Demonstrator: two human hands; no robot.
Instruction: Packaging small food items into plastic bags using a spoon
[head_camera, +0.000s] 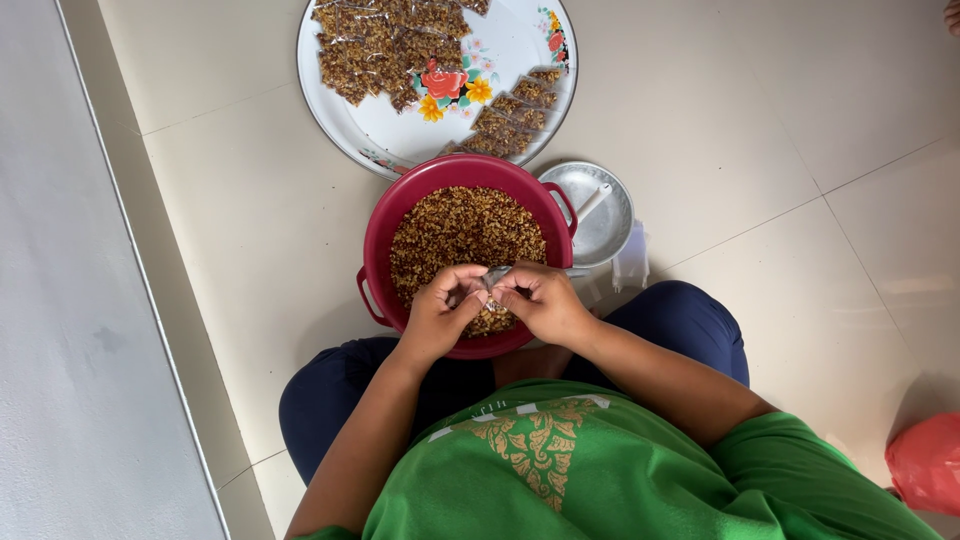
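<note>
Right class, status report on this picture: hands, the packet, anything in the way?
Left hand and right hand pinching small clear packet. Held over red basin of brown mix. Nothing blocking.

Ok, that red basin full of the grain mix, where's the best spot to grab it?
Grip the red basin by its two small side handles, one at the lower left, the other at the upper right, coming from both sides; they jut beyond the rim and sit opposite, so the load stays level.

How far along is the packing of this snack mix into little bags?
Done: filled packets lie in two groups on the flowered tray. In hand: the left hand and right hand hold one small clear bag over the red basin. Left: the basin looks nearly full of mix.
</note>
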